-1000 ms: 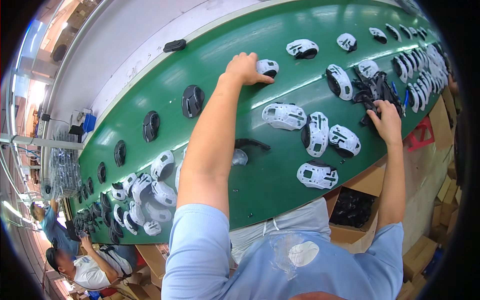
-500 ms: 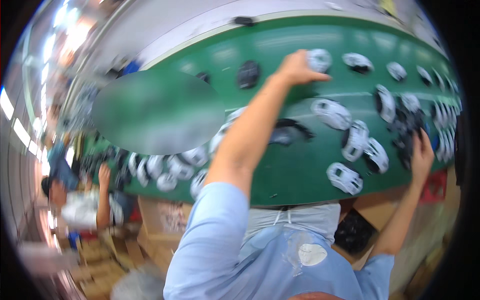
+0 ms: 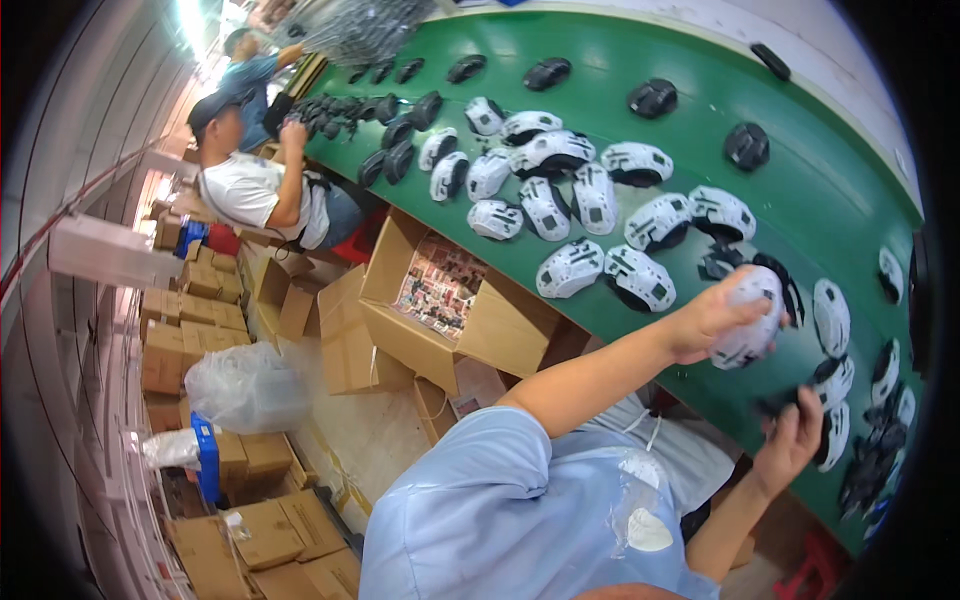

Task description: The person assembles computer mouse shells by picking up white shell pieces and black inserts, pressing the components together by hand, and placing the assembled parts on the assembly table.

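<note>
My left hand (image 3: 705,318) is closed around a white oval shell (image 3: 750,325) with small dark cutouts, held above the near part of the green table (image 3: 700,385). Just below it, my right hand (image 3: 790,440) has its fingers closed on a small black piece (image 3: 775,403), blurred by motion. Behind the held shell lie a curved black band (image 3: 785,280) and a dark part (image 3: 722,262). Close by on the table rest several similar white shells with black undersides, among them one shell (image 3: 640,278) left of my left hand and another (image 3: 831,317) to its right.
Black shells (image 3: 652,97) stand spaced along the far side. A heap of black parts (image 3: 870,460) lies at the right end. Two people work at the left, one in a white shirt (image 3: 245,190). An open cardboard box (image 3: 400,330) stands beside the table, with stacked cartons (image 3: 270,530) beyond.
My view has swung toward the left. My left hand has brought a white shell back from the far side. My right hand has left the black heap and come near the left.
</note>
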Demonstrator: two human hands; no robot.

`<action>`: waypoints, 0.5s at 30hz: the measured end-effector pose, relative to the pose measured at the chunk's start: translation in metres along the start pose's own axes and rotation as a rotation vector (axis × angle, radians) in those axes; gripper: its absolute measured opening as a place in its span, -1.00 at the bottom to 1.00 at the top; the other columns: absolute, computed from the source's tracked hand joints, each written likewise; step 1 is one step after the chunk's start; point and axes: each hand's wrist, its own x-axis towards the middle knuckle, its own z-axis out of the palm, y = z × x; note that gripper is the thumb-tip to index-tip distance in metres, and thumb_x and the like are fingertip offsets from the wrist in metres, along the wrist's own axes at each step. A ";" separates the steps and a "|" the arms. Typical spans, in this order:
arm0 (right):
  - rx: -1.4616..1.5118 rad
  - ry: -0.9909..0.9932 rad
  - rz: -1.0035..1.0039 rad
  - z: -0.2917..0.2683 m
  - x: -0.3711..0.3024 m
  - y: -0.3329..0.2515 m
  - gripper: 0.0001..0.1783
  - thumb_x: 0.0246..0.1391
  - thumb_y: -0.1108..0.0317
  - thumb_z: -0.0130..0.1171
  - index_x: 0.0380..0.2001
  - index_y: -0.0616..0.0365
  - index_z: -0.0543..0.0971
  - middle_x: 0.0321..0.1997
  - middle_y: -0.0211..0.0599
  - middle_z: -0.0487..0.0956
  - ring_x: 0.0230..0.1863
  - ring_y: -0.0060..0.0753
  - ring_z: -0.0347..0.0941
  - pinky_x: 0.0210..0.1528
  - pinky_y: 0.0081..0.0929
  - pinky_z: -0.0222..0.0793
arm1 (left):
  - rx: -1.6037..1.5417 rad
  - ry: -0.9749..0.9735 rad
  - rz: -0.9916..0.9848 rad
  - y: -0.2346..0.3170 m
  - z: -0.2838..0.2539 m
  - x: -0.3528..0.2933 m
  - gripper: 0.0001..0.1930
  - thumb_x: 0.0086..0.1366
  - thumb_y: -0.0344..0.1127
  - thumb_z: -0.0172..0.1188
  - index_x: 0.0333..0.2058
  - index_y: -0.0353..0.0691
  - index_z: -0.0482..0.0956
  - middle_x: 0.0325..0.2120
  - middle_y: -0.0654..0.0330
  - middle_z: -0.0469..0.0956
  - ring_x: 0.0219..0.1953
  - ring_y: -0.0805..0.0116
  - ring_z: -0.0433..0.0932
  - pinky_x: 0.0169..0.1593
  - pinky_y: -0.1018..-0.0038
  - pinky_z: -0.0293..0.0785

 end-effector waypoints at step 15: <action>0.331 -0.248 0.214 0.130 0.017 -0.054 -0.67 0.29 0.48 0.12 0.11 0.28 0.51 -0.10 -0.39 0.58 -0.12 -0.65 0.42 -0.03 -0.62 0.36 | 0.254 0.386 0.217 -0.025 -0.023 -0.033 -0.32 0.30 0.38 0.08 -0.12 -0.23 0.35 -0.38 0.16 0.52 -0.44 0.47 0.53 -0.42 0.58 0.47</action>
